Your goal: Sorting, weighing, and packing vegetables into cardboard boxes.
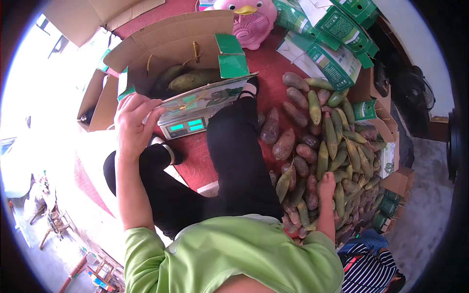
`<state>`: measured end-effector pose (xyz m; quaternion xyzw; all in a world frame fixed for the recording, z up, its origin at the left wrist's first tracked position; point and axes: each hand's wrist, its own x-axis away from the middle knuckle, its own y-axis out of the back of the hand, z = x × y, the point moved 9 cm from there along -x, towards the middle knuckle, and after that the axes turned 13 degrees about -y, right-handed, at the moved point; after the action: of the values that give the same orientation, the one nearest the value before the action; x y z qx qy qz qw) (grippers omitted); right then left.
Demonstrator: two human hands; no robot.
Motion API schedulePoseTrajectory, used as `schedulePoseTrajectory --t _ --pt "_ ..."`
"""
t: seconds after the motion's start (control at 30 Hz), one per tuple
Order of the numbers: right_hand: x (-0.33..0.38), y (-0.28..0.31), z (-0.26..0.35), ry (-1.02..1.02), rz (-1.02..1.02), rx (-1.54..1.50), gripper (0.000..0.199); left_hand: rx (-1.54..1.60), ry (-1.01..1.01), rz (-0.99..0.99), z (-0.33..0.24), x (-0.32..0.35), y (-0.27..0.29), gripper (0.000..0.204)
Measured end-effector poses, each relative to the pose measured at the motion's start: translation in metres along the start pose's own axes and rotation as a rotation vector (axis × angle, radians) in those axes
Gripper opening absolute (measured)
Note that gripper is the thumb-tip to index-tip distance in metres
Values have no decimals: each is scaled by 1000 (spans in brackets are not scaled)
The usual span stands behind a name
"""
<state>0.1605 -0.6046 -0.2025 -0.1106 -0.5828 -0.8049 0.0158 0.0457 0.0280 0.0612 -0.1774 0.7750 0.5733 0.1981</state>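
Cardboard box (166, 49) on the scale (188, 124) holds green fruits (193, 79); left hand (133, 124) grips its flap, right hand's (326, 185) grip unclear

Scale (188, 124) mostly hiding under box flap (205, 96); right hand (326, 185) fingers burying in fruit pile (337, 161); pink fan (251, 19) getting cropped by top edge.

Open cardboard box (166, 49): lying on its side atop a digital scale (188, 124), several green-brown fruits inside, printed flap folded down at its near edge. Fruit pile (332, 161): elongated green and purplish-brown pieces, heaped loosely on the red floor, right side.
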Motion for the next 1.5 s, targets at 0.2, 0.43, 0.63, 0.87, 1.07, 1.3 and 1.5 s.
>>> schedulePoseTrajectory --t 0.2,0.43,0.63,0.87,1.07,1.3,1.5 --pt "-22 82 41 -415 -37 -908 6 29 57 7 4 3 0 13" --pt "-27 195 268 143 156 -1276 10 27 71 27 7 6 3 12" --pt "-12 276 443 640 379 -1247 11 53 32 17 3 0 2 12" --pt "39 261 587 848 687 -1358 11 73 39 1 8 6 6 14" --pt "43 162 660 720 903 -1403 10 103 50 6 10 5 6 14" --pt "58 110 687 902 432 -721 19 78 23 -2 8 2 8 14" --pt "103 69 683 1253 331 -530 20 103 64 -1 12 5 4 15"
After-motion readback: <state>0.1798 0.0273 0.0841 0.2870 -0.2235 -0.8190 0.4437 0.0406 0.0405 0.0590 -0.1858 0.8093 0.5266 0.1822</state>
